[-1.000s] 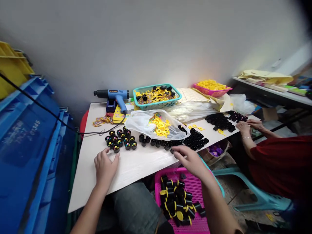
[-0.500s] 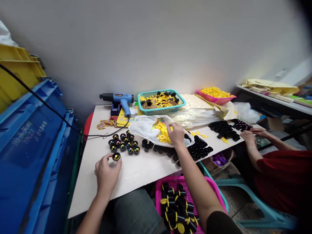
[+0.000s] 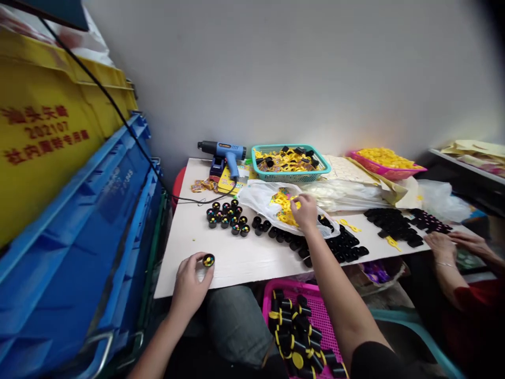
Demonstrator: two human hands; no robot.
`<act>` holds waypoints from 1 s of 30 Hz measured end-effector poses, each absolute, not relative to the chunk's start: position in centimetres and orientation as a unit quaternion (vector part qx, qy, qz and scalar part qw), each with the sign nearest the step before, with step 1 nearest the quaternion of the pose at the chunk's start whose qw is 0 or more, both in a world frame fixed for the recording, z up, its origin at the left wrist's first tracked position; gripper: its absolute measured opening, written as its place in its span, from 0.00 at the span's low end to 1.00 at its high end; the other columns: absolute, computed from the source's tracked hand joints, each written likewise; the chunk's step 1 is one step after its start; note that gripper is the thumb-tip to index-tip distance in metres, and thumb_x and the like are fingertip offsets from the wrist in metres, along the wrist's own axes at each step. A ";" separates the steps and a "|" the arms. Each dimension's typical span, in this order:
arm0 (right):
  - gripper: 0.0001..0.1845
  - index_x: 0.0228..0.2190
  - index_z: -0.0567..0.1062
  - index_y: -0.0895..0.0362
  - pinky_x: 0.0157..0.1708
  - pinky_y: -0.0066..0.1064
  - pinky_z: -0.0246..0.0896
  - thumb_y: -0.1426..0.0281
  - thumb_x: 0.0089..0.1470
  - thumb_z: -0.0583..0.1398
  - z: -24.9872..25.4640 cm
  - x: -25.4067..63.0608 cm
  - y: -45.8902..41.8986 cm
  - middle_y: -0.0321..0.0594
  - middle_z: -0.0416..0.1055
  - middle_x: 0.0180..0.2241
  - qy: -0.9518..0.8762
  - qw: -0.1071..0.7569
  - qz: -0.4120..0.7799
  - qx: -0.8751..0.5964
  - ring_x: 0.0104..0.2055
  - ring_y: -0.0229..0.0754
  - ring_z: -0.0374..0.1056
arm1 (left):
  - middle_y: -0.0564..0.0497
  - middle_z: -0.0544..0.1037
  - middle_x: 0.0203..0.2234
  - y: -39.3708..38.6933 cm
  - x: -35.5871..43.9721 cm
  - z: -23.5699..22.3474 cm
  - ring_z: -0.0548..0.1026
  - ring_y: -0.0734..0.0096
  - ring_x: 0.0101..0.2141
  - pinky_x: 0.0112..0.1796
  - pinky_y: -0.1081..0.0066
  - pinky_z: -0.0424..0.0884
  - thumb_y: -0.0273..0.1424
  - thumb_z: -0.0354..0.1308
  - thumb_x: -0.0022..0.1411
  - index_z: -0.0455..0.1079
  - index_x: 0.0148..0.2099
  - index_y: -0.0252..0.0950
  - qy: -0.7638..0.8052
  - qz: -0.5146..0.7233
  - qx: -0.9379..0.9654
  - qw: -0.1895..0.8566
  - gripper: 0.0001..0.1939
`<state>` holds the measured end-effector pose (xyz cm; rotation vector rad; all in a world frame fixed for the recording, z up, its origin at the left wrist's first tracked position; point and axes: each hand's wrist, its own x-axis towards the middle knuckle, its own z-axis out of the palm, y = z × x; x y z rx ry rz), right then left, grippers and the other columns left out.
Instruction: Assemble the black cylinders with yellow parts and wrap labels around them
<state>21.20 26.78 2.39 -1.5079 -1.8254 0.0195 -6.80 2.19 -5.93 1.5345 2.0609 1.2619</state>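
My left hand (image 3: pixel 192 281) rests near the front edge of the white table (image 3: pixel 244 260), its fingers closed round a small black cup (image 3: pixel 208 260) with coloured bits inside. My right hand (image 3: pixel 304 212) reaches into a clear plastic bag (image 3: pixel 264 200) of yellow ring parts (image 3: pixel 282 202), fingers curled into a pinch among them; what they hold is hidden. A cluster of filled black cups (image 3: pixel 228 215) stands behind my left hand. Rows of empty black cups (image 3: pixel 339 246) run to the right of the bag.
A blue heat gun (image 3: pixel 225 156) and a teal basket (image 3: pixel 291 163) sit at the table's back. A pink basket (image 3: pixel 384 163) holds yellow parts. A pink basket of assembled pieces (image 3: pixel 300 337) lies by my lap. Blue and yellow crates (image 3: pixel 74 210) are stacked at left. Another person's hands (image 3: pixel 453 245) work at right.
My left hand has drawn the black cup back toward the table's front edge. My right hand went from the table edge into the bag. The camera has turned left.
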 end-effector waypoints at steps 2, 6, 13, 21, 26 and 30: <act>0.07 0.29 0.71 0.57 0.50 0.45 0.60 0.68 0.52 0.55 3.0 21.0 25.2 0.52 0.72 0.45 -0.693 0.439 0.016 -0.572 0.49 0.50 0.66 | 0.46 0.79 0.35 2.6 -7.5 -6.4 0.74 0.55 0.41 0.44 0.56 0.70 0.34 0.56 0.54 0.70 0.42 0.39 0.723 0.420 0.535 0.121 0.13; 0.08 0.29 0.67 0.56 0.47 0.41 0.63 0.64 0.54 0.55 3.5 20.5 19.3 0.46 0.75 0.40 -0.634 0.577 0.130 -0.498 0.44 0.46 0.71 | 0.43 0.76 0.43 3.3 -9.6 -6.7 0.72 0.53 0.47 0.50 0.54 0.66 0.33 0.56 0.53 0.70 0.49 0.37 0.735 0.398 0.540 0.094 0.20; 0.11 0.30 0.67 0.54 0.36 0.36 0.62 0.59 0.55 0.58 1.6 19.4 8.0 0.38 0.73 0.27 -0.499 0.634 0.367 -0.463 0.32 0.43 0.70 | 0.41 0.73 0.42 5.9 -14.3 -6.3 0.72 0.55 0.46 0.50 0.61 0.67 0.34 0.53 0.54 0.74 0.46 0.34 0.761 0.355 0.537 0.082 0.19; 0.21 0.38 0.73 0.55 0.26 0.30 0.53 0.51 0.55 0.56 -1.8 19.1 5.0 0.33 0.61 0.21 -0.412 0.550 0.467 -0.557 0.24 0.38 0.57 | 0.45 0.78 0.31 7.8 -14.0 -5.1 0.75 0.59 0.35 0.42 0.63 0.70 0.33 0.50 0.57 0.77 0.34 0.37 0.742 0.328 0.577 0.095 0.14; 0.27 0.50 0.71 0.54 0.29 0.29 0.56 0.53 0.53 0.60 -1.9 18.1 4.3 0.34 0.63 0.24 -0.375 0.501 0.589 -0.512 0.27 0.37 0.58 | 0.46 0.77 0.37 11.5 -12.0 -3.1 0.75 0.62 0.39 0.42 0.66 0.70 0.37 0.48 0.61 0.76 0.43 0.37 0.720 0.351 0.593 0.083 0.17; 0.29 0.51 0.72 0.55 0.29 0.29 0.55 0.52 0.52 0.60 -1.4 17.7 4.0 0.35 0.64 0.24 -0.392 0.469 0.598 -0.518 0.28 0.38 0.60 | 0.45 0.76 0.35 13.9 -10.7 -2.7 0.73 0.58 0.41 0.46 0.62 0.68 0.34 0.51 0.58 0.77 0.42 0.37 0.713 0.341 0.606 0.085 0.16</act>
